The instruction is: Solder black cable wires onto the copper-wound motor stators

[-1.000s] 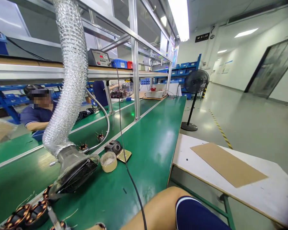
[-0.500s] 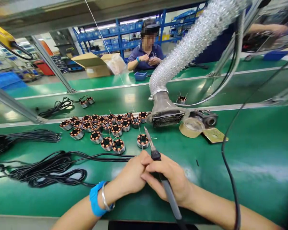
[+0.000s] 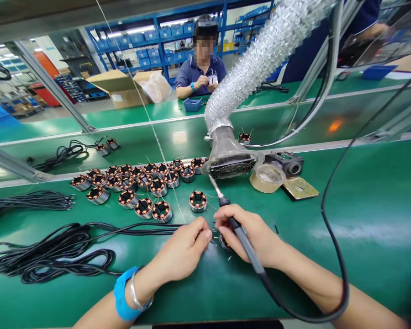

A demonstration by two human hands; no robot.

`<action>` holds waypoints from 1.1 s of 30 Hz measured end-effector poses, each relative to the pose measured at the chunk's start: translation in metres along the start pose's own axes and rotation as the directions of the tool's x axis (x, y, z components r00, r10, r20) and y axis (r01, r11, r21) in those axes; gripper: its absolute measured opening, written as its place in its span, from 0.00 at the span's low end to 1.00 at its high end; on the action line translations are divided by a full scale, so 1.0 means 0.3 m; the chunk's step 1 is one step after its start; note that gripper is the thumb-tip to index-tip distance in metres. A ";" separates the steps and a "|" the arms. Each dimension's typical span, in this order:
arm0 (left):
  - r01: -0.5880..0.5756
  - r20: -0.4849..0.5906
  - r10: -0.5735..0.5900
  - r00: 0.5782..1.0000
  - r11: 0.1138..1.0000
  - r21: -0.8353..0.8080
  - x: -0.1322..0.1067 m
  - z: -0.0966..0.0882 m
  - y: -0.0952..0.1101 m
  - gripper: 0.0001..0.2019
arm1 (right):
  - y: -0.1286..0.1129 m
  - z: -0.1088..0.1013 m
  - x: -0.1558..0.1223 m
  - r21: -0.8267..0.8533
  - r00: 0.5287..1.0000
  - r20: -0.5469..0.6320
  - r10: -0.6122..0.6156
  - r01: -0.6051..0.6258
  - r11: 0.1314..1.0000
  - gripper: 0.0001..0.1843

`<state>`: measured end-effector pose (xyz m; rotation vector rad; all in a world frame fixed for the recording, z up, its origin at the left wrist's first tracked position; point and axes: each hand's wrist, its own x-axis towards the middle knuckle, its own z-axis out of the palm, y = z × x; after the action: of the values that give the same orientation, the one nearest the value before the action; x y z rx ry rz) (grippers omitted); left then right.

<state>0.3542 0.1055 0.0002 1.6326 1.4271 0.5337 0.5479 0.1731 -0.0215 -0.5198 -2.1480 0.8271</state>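
My right hand (image 3: pixel 251 235) is closed around a soldering iron (image 3: pixel 243 242), its tip pointing up and away, just below the fume hood. My left hand (image 3: pixel 183 251) is pinched shut on a thin solder wire (image 3: pixel 154 132) that comes down from above; the wire's end is hidden by the fingers. Black cables (image 3: pixel 140 230) run behind this hand, and small coloured wire ends (image 3: pixel 214 237) show past its fingertips. A motor stator (image 3: pixel 223 243) lies partly hidden beneath my right fingers. Another stator (image 3: pixel 197 201) with copper windings stands just beyond my hands.
Several stators (image 3: pixel 161 211) stand in rows at the back left. Coiled black cables (image 3: pixel 61 242) lie at left. A fume extraction hood (image 3: pixel 229 153), a tape roll (image 3: pixel 267 178) and a soldering iron stand (image 3: pixel 291 164) with a yellow sponge (image 3: pixel 300 188) are behind. A co-worker (image 3: pixel 202 68) sits opposite.
My hands have moved apart; they were touching before. The left has shifted left with the solder wire, uncovering wire ends and a stator. The iron stays in my right hand.
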 end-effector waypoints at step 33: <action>0.074 -0.213 -0.185 0.959 0.894 -0.443 0.076 0.062 -0.044 0.13 | -0.060 -0.066 -0.050 -0.181 0.965 -0.241 -0.104 0.060 0.982 0.24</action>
<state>0.3671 0.1201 -0.0254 1.1347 1.4592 0.9321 0.5709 0.1591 -0.0066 -0.5861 -2.0013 0.5023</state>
